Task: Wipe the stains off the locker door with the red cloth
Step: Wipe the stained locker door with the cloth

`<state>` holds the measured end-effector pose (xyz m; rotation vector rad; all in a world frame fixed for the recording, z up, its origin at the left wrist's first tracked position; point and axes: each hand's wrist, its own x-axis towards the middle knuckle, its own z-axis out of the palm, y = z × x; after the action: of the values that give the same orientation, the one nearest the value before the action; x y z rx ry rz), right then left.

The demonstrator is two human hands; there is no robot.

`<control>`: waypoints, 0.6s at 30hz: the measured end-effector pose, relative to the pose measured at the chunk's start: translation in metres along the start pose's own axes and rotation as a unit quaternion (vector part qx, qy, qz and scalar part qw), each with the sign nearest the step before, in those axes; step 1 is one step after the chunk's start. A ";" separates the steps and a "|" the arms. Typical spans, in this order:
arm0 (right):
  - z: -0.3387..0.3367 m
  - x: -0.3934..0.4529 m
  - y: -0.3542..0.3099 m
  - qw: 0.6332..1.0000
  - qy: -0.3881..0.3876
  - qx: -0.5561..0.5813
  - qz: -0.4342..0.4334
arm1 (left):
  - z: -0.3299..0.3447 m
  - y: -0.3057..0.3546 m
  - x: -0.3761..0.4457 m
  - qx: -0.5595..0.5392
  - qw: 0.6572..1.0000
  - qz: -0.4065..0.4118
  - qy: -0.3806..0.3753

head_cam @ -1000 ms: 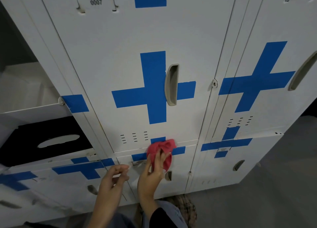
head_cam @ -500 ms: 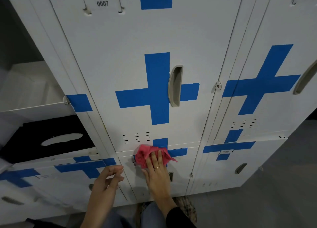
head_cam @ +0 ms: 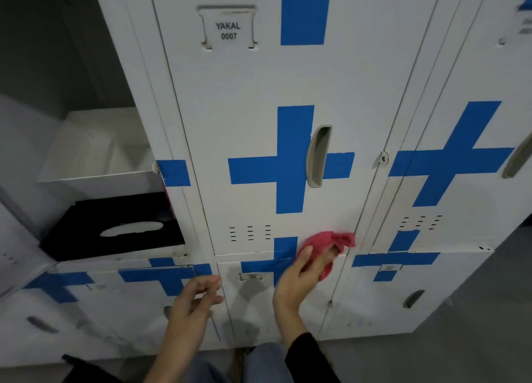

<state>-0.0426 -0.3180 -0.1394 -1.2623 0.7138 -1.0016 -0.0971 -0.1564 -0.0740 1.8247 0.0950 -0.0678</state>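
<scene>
At the seam between two white doors, the right hand [head_cam: 302, 279] presses one red cloth [head_cam: 328, 246] against the locker door [head_cam: 259, 94], fingers clamped on it near the door's lower right corner. The left hand [head_cam: 193, 302] hovers beside, fingers loosely apart, empty. One grey handle [head_cam: 318, 156] sits above.
</scene>
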 end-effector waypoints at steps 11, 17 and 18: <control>-0.025 -0.020 0.068 0.727 -0.453 -0.368 -0.362 | -0.010 0.016 -0.012 -0.043 0.999 0.001 0.030; -0.079 -0.012 0.022 0.906 -0.367 -0.087 0.195 | 0.001 0.018 -0.010 -0.032 0.999 -0.017 0.006; -0.082 -0.006 0.011 0.898 -0.335 -0.023 0.286 | 0.005 0.019 -0.009 -0.028 0.999 -0.015 -0.002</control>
<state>-0.1153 -0.3482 -0.1670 -1.2244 0.5073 -0.0416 -0.1045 -0.1666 -0.0556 1.7666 0.1214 -0.0884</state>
